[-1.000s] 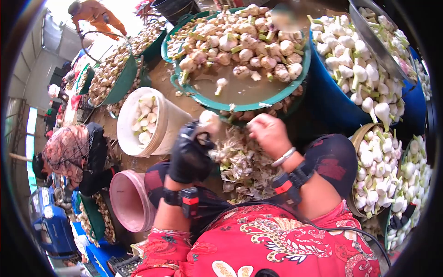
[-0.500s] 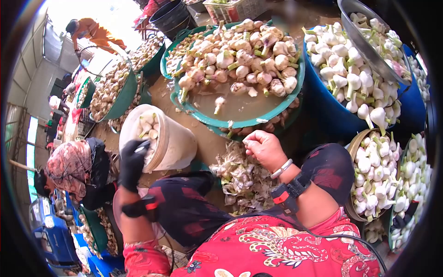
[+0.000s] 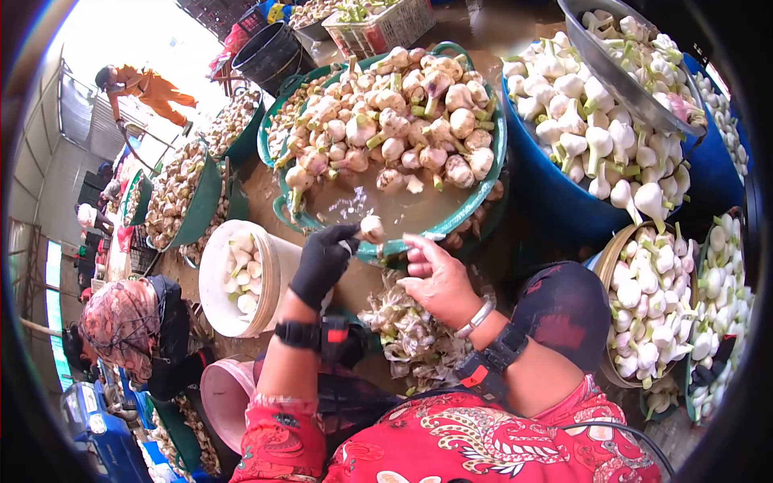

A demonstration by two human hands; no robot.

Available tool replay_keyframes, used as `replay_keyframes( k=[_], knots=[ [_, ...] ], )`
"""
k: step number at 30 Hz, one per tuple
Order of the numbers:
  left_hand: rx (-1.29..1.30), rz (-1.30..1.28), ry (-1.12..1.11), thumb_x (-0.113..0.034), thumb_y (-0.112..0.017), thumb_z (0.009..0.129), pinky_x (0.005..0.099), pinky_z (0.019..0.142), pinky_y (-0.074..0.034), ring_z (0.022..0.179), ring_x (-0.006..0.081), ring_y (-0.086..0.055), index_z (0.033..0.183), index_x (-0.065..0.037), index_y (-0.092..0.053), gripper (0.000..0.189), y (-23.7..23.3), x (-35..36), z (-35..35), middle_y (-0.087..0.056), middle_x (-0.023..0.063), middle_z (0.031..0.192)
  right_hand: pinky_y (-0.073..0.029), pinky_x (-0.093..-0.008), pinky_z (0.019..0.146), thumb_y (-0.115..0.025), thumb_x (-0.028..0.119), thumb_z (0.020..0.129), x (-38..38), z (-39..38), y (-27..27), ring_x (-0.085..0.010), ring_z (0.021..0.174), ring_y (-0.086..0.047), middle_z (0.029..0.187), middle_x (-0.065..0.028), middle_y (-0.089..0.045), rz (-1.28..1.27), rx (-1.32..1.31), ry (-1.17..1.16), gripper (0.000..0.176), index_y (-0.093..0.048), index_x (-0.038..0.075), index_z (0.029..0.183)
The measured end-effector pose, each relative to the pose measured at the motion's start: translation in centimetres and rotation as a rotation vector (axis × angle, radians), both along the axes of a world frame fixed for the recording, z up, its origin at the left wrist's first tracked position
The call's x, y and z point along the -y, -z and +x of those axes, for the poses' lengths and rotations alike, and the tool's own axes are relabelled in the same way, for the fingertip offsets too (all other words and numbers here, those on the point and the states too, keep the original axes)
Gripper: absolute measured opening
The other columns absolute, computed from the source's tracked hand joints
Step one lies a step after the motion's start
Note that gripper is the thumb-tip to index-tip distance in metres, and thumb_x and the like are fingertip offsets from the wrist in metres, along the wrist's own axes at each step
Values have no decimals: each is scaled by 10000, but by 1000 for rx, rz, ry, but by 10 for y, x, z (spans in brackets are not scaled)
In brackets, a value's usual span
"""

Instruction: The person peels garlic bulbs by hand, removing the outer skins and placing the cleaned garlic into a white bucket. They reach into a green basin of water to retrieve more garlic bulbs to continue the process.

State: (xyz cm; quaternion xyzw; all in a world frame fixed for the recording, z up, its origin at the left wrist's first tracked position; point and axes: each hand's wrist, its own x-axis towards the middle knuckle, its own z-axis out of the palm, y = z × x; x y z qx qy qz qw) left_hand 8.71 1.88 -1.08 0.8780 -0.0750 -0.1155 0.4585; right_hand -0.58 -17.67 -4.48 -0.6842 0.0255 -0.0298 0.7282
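My left hand (image 3: 324,262), in a black glove, grips a garlic bulb (image 3: 371,229) over the near rim of a green tub (image 3: 451,221). Water and a heap of unpeeled garlic (image 3: 394,121) fill that tub; droplets show in the air above the water. My bare right hand (image 3: 444,282) is just right of the held bulb, apart from it, its fingers partly bent and the thumb away from them. No object shows in it. Below lies a pile of garlic skins (image 3: 415,334). Left of my gloved hand, a white bucket (image 3: 270,278) holds peeled bulbs.
On the right stand a blue barrel (image 3: 535,165) of white garlic, a metal basin (image 3: 644,88) and a smaller bucket of bulbs (image 3: 652,298). A person in a patterned head covering (image 3: 121,326) sits at left; another in orange (image 3: 149,92) stands farther back. A pink bucket (image 3: 225,398) is beside me.
My left hand has moved right from the white bucket to the tub's rim and now holds a garlic bulb. The lone bulb in the water is gone. My right hand has moved slightly left and its fingers have parted.
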Motion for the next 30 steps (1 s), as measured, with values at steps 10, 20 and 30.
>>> replay_keyframes(
  k=[10,20,30],
  knots=[
    [-283,-860,-102,-149,-574,891,259,794,-484,857,127,-597,1168,36,-565,333,-7,25,-97,-633,51,953,-500,-242,708,-770,12,664,-9,-18,-16,-80,731,-555,802,-20,-570,2,202,-71,512,-581,4,1139],
    [-358,-943,-166,-102,-548,909,314,795,-523,871,157,-622,1116,40,-582,253,-2,29,-106,-639,80,984,-516,-236,765,-719,-26,758,-9,-22,-7,-80,813,-589,887,-10,-611,654,-144,-137,381,-551,-56,1098],
    [-238,-696,-103,-106,-524,916,310,819,-517,901,171,-626,1134,56,-583,278,-15,33,-105,-639,97,1013,-518,-250,759,-671,-29,804,-10,-24,-4,-98,830,-593,941,-31,-619,656,-168,-149,351,-553,-41,1135]
  ],
)
